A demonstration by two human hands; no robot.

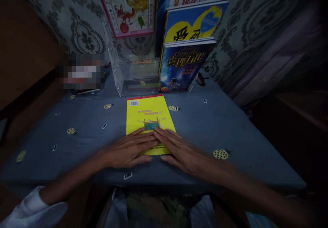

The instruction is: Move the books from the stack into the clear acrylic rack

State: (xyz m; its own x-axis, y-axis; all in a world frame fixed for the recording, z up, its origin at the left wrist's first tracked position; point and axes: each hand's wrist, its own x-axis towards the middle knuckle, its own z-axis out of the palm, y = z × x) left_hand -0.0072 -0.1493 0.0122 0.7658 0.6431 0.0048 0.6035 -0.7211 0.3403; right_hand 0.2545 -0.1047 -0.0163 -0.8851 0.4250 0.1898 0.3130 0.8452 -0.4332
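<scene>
A yellow book (146,110) with a red strip along its far edge and a barcode lies flat on the blue tablecloth. My left hand (130,147) rests on its near left part, fingers stretched out. From the other side my right hand (180,149) lies flat on the near right part, its fingertips meeting those of the left. Both thumbs point inward by the book's near edge. The hands cover some of the print on the lower cover.
Behind the book stands a clear acrylic rack (116,74). On its right side are a dark blue book (184,67) and a blue-and-yellow book (197,19); a pink-edged picture book (130,9) is upper left. A blurred-out item (82,72) sits at the back left.
</scene>
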